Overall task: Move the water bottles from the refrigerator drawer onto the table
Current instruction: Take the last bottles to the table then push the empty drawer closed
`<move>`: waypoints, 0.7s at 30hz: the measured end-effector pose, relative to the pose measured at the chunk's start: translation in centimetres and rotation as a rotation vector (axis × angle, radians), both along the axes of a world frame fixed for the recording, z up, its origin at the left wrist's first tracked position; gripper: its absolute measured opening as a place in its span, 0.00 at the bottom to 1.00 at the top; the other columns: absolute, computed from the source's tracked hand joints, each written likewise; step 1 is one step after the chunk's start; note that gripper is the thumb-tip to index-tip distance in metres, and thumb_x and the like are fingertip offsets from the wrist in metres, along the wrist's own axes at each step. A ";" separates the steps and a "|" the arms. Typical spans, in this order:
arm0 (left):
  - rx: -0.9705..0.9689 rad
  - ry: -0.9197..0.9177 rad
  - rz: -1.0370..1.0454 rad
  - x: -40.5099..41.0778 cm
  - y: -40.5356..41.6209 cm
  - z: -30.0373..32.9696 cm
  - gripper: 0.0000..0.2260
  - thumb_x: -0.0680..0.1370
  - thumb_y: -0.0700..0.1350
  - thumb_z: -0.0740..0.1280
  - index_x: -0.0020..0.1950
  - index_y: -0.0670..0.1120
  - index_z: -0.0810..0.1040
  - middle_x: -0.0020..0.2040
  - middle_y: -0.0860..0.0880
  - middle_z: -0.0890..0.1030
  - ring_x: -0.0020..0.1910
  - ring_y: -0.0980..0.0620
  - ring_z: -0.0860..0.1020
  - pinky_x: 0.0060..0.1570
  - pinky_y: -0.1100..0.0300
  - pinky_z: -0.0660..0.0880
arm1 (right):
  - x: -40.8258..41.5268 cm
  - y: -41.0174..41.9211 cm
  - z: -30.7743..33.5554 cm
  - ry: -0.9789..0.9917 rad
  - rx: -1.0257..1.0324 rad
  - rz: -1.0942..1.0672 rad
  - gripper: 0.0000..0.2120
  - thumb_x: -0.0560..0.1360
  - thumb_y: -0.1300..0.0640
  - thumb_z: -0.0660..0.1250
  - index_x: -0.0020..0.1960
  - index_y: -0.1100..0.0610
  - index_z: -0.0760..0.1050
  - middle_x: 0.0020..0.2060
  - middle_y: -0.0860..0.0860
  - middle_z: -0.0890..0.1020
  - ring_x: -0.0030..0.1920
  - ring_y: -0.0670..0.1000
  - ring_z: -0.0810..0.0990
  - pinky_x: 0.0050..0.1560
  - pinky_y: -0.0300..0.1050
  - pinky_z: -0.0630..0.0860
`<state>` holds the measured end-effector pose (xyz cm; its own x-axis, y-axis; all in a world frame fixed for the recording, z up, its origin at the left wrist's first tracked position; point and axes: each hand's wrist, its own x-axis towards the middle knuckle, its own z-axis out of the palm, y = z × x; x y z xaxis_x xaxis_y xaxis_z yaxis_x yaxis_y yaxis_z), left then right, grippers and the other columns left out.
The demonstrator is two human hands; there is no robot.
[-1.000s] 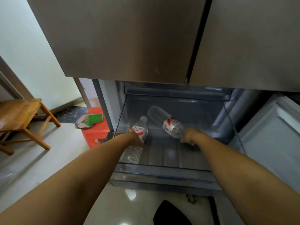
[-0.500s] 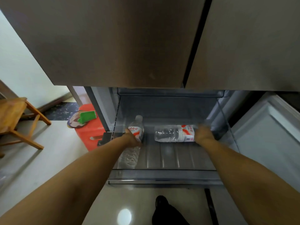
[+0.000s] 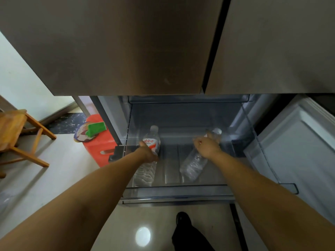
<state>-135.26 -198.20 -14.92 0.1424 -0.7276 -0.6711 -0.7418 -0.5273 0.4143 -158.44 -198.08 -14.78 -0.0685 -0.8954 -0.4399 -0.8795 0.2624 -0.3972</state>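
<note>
Your left hand (image 3: pixel 147 153) grips the left water bottle (image 3: pixel 149 151) around its labelled middle; your right hand (image 3: pixel 206 144) curls around the right water bottle (image 3: pixel 194 163), which lies tilted — both still inside the clear refrigerator drawer (image 3: pixel 177 193) at frame centre. Closed steel doors (image 3: pixel 126 44) loom above. At left, on the pale floor (image 3: pixel 54 171), sit a red stool (image 3: pixel 97 145) and a wooden chair (image 3: pixel 16 131) — well apart from your arms.
</note>
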 end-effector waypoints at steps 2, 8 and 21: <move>-0.018 0.003 0.008 -0.2 -0.1 -0.2 0.45 0.72 0.45 0.74 0.77 0.44 0.45 0.71 0.40 0.64 0.70 0.41 0.67 0.69 0.47 0.68 | -0.9 0.4 -0.3 -0.028 -0.062 0.109 0.10 0.79 0.54 0.61 0.51 0.54 0.81 0.74 0.54 0.64 0.77 0.57 0.53 0.75 0.48 0.49; 0.009 0.087 0.122 -0.5 -0.8 -1.4 0.44 0.71 0.47 0.74 0.77 0.48 0.46 0.70 0.40 0.64 0.68 0.39 0.68 0.67 0.43 0.69 | -0.9 0.8 0.8 -0.058 0.064 -0.178 0.48 0.74 0.52 0.71 0.78 0.47 0.39 0.77 0.57 0.38 0.77 0.64 0.49 0.73 0.56 0.60; -0.104 0.097 0.154 -0.2 -0.4 -1.0 0.31 0.72 0.49 0.73 0.69 0.42 0.62 0.61 0.41 0.72 0.60 0.41 0.74 0.62 0.48 0.73 | -0.7 2.0 0.9 -0.303 0.150 -0.540 0.46 0.76 0.53 0.68 0.77 0.52 0.35 0.62 0.56 0.69 0.65 0.61 0.72 0.60 0.50 0.72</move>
<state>-135.46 -198.64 -15.92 0.1959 -0.7684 -0.6093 -0.6097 -0.5820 0.5380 -159.13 -196.11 -13.91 -0.3456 -0.6966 -0.6287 -0.4622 0.7095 -0.5320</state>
